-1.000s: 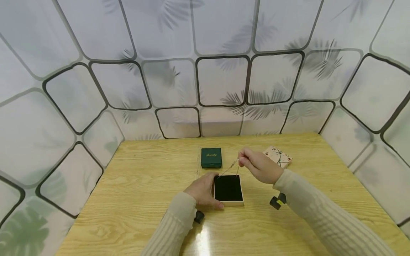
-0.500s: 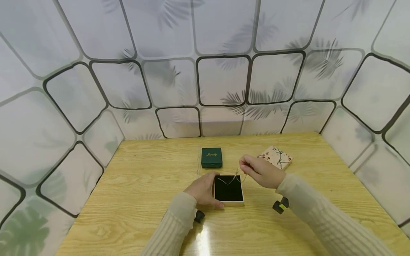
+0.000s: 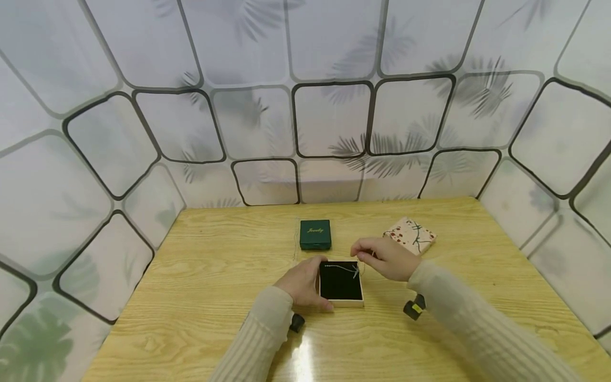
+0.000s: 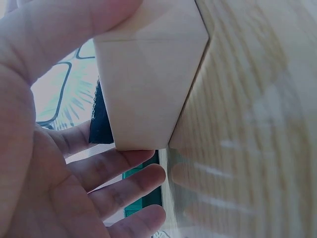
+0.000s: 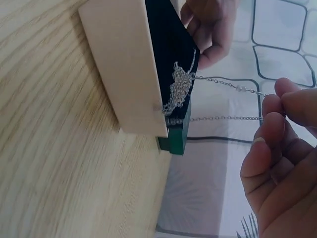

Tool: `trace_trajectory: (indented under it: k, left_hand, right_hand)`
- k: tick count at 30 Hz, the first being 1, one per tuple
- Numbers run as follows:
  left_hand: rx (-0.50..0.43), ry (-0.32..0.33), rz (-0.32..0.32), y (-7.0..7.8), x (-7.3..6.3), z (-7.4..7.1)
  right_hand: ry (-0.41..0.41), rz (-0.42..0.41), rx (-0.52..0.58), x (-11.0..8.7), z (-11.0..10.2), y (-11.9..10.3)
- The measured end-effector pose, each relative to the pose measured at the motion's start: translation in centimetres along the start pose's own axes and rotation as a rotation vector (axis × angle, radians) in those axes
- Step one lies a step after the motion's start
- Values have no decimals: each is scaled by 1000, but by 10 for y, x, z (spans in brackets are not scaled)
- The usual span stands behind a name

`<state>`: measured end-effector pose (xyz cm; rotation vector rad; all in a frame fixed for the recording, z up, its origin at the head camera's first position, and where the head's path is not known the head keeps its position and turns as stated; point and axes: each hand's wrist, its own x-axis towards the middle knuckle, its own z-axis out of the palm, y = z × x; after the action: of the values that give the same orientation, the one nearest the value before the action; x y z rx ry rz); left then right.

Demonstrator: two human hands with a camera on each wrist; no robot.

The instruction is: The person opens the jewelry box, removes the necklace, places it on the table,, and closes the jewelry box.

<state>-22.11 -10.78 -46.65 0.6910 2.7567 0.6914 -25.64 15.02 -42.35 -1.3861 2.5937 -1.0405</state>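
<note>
An open, pale jewelry box (image 3: 340,303) with a black pad (image 3: 341,284) inside stands on the table. My left hand (image 3: 303,283) grips its left side, thumb at the front and fingers at the far side; in the left wrist view the thumb lies over the pale box wall (image 4: 148,89). My right hand (image 3: 385,258) pinches a thin silver necklace (image 5: 223,83) between thumb and forefinger, just above the box's far right corner. Its butterfly pendant (image 5: 178,89) hangs at the pad's edge, and part of the chain (image 3: 339,267) lies across the pad's far side.
Behind the box stands a closed green jewelry box (image 3: 315,234) with gold lettering. A fine chain (image 3: 296,241) lies along its left side. A flower-patterned lid (image 3: 411,236) lies behind my right hand on the wooden table (image 3: 215,276).
My right hand has lowered toward the box's far right corner, bringing the necklace's pendant down to the pad. The chain now lies lower on the pad. My left hand has stayed put.
</note>
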Motion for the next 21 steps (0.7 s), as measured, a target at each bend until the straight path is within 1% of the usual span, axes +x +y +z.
trace_trajectory:
  k: [3, 5, 7, 10, 12, 14, 15, 17, 21]
  left_hand:
    - [1, 3, 9, 0, 0, 0]
    - [1, 4, 13, 0, -1, 0]
    - [1, 6, 16, 1, -1, -1]
    - [1, 9, 19, 1, -1, -1]
    - [-1, 13, 23, 0, -1, -1]
    - [-2, 16, 26, 0, -1, -1]
    - [-2, 16, 28, -1, -1, -1]
    - [-4, 18, 32, -1, -1, -1]
    - [-3, 18, 38, -2, 0, 0]
  right_hand:
    - [3, 13, -32, 7, 2, -8]
    - [5, 6, -11, 12, 2, -13]
    - [9, -15, 29, 17, 2, -19]
    - [18, -71, 75, 25, 3, -24]
    - [17, -103, 74, 29, 6, -24]
    - [-2, -118, 51, 31, 10, -21]
    - [-15, -114, 30, 31, 13, -19]
    - [-52, -71, -15, 31, 18, -13]
    - [-112, 59, -110, 30, 26, -4]
